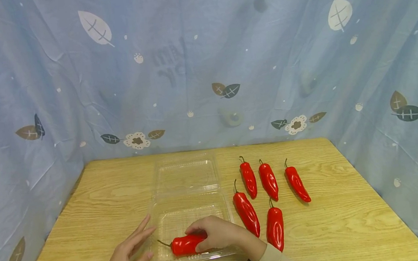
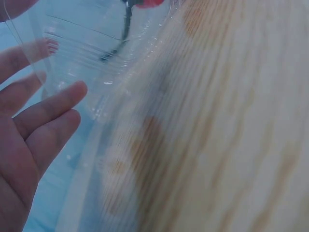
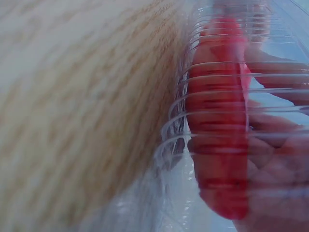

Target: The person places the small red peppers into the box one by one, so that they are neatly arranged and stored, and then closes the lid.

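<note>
A red chili pepper (image 1: 185, 246) lies crosswise near the front wall of a clear plastic clamshell box (image 1: 156, 207), its dark stem pointing left. My right hand (image 1: 220, 232) reaches into the box and grips the pepper from above, thumb in front and fingers behind, covering its right end. Through the ribbed clear wall, the right wrist view shows the same pepper (image 3: 217, 121) lengthwise with fingers beside it. At the box's left side my left hand (image 1: 125, 260) has its fingers extended and apart, fingertips close to the rim. Nothing is in its grasp.
Several more red chili peppers (image 1: 268, 182) lie on the wooden table (image 1: 339, 219) right of the box. The box's lid (image 1: 187, 176) lies open toward the back. A blue patterned curtain (image 1: 186, 64) hangs behind and along both sides of the table.
</note>
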A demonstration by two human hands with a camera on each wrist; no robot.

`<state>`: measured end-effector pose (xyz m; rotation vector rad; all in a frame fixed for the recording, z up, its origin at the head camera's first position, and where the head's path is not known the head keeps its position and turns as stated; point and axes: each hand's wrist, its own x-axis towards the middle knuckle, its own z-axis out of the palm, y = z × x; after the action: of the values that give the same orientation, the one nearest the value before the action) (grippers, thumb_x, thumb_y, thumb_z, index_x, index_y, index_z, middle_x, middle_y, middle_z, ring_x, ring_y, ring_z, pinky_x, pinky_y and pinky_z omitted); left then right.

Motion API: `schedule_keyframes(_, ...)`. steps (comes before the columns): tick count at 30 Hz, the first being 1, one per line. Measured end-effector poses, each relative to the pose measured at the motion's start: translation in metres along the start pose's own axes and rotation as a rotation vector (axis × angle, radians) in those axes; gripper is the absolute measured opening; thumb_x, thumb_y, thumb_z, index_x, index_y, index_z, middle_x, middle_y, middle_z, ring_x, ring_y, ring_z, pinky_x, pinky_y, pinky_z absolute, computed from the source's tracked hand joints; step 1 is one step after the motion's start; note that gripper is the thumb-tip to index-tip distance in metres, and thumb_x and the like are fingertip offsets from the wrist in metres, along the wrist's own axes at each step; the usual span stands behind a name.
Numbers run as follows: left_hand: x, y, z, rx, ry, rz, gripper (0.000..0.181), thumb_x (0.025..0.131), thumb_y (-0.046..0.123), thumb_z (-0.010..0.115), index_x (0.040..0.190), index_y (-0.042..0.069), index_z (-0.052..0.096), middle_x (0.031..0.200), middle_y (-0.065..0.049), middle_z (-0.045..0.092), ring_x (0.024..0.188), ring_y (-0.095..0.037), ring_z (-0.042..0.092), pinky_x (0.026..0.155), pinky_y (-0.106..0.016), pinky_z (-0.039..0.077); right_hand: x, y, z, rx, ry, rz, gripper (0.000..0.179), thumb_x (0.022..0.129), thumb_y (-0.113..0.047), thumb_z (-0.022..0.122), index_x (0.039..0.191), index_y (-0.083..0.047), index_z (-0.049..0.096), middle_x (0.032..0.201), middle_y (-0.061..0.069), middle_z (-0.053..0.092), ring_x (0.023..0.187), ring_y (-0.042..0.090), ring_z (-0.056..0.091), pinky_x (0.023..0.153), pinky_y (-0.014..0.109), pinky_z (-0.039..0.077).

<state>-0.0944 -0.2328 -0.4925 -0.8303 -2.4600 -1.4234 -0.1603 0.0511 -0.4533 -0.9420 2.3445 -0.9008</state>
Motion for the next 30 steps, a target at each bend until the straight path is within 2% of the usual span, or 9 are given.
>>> schedule_keyframes(15, 0.0013, 0.0025, -0.0005, -0.023, -0.004, 0.009, 0.054, 0.086, -0.005, 0.063, 0.136, -0.001, 0.046, 0.152, -0.027, 0.024, 0.135, -0.001, 0.031, 0.100, -0.009, 0.035, 0.0015, 0.0008, 0.0003, 0.046, 0.027, -0.014, 0.046, 0.080, -0.018, 0.075, 0.124, -0.013, 0.063, 0.118, -0.008, 0.066, 0.106, 0.001, 0.060, 0.094, 0.021, 0.048)
schedule_keyframes(23, 0.0009, 0.0026, -0.0001, 0.009, 0.000, 0.001, 0.054, 0.086, -0.003, 0.064, 0.137, 0.002, 0.047, 0.152, -0.025, 0.025, 0.136, -0.001, 0.031, 0.100, -0.009, 0.036, -0.0008, 0.0011, 0.0007, 0.010, 0.130, -0.090, 0.046, 0.088, -0.020, 0.068, 0.132, -0.013, 0.056, 0.130, -0.003, 0.059, 0.119, 0.014, 0.056, 0.098, 0.026, 0.048)
schedule_keyframes(30, 0.0004, 0.0019, 0.0003, 0.019, -0.001, -0.001, 0.055, 0.085, -0.003, 0.065, 0.137, 0.003, 0.047, 0.152, -0.024, 0.026, 0.136, -0.001, 0.031, 0.099, -0.010, 0.038, -0.0032, 0.0017, 0.0012, 0.086, 0.194, -0.112, 0.048, 0.089, -0.021, 0.067, 0.134, -0.010, 0.053, 0.134, 0.000, 0.057, 0.123, 0.019, 0.054, 0.102, 0.029, 0.046)
